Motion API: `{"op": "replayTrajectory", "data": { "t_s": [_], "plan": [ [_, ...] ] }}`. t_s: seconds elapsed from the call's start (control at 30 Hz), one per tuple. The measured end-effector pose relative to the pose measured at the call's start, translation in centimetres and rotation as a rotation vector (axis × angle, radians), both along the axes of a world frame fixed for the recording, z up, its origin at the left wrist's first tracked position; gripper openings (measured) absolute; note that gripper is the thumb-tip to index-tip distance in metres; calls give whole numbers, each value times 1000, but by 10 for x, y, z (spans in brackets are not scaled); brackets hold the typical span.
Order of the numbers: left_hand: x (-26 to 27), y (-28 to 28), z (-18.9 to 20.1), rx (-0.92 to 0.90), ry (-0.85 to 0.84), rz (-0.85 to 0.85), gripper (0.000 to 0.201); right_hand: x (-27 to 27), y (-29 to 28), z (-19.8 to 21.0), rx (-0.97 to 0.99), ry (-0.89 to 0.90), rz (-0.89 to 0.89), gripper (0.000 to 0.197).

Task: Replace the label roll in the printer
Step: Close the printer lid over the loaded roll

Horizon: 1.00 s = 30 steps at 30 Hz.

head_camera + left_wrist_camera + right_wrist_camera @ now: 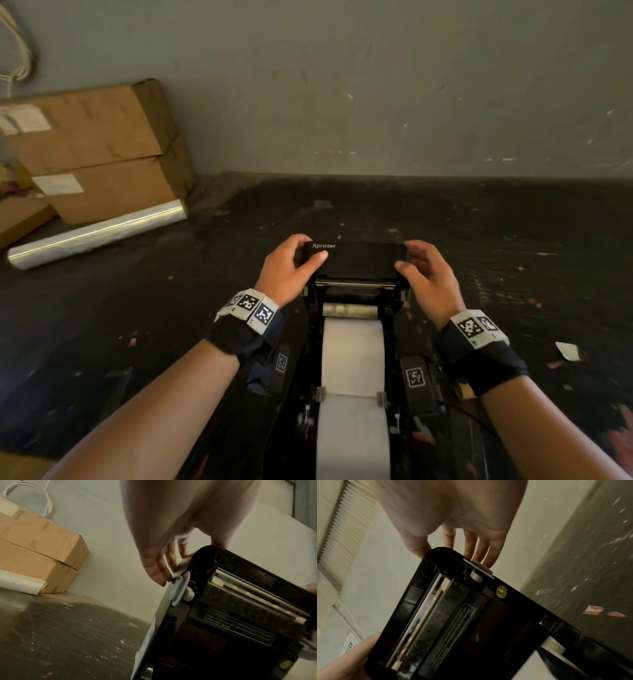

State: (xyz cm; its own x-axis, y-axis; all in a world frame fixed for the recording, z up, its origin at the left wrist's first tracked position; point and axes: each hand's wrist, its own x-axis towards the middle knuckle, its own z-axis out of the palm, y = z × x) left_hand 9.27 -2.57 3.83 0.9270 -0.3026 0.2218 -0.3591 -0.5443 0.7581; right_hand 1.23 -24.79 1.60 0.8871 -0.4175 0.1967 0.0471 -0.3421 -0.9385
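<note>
The black Xprinter printer lid [356, 258] stands raised at the middle of the dark table. My left hand [291, 263] grips its left end, thumb on top and fingers down the side by a grey latch [180, 588]. My right hand [424, 270] grips the right end the same way, its fingers [481, 553] on the other grey latch. Below the lid lies the white label roll [352, 356] in the open bay, and its paper strip [352, 438] runs toward me between two guides. The lid's underside [453, 608] shows the print head bar.
Two stacked cardboard boxes [96, 150] and a roll of clear film [96, 233] sit at the back left against the grey wall. A white paper scrap [568, 351] lies right of the printer. Small red and white scraps dot the dark tabletop [513, 222].
</note>
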Motion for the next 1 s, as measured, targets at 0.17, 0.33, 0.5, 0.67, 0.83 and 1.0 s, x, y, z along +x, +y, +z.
{"op": "replayTrajectory", "data": {
  "t_s": [0.17,0.33,0.5,0.67,0.83,1.0],
  "plan": [
    [-44,24,-9,51,59,-86,50,-50,16,-10,-54,19,16,45],
    [-85,41,-33,135,138,-153,73,-97,35,-23,-99,150,2,62],
    [-122,54,-60,161,237,-204,83,-133,42,-45,-224,329,49,74],
    [-145,60,-86,195,267,-218,95,-153,48,-64,-321,447,121,83],
    [-144,55,-86,158,331,-189,92,-151,48,-65,-233,455,103,81],
    [-130,50,-96,82,386,-143,83,-139,53,-68,-139,521,116,80]
  ]
}}
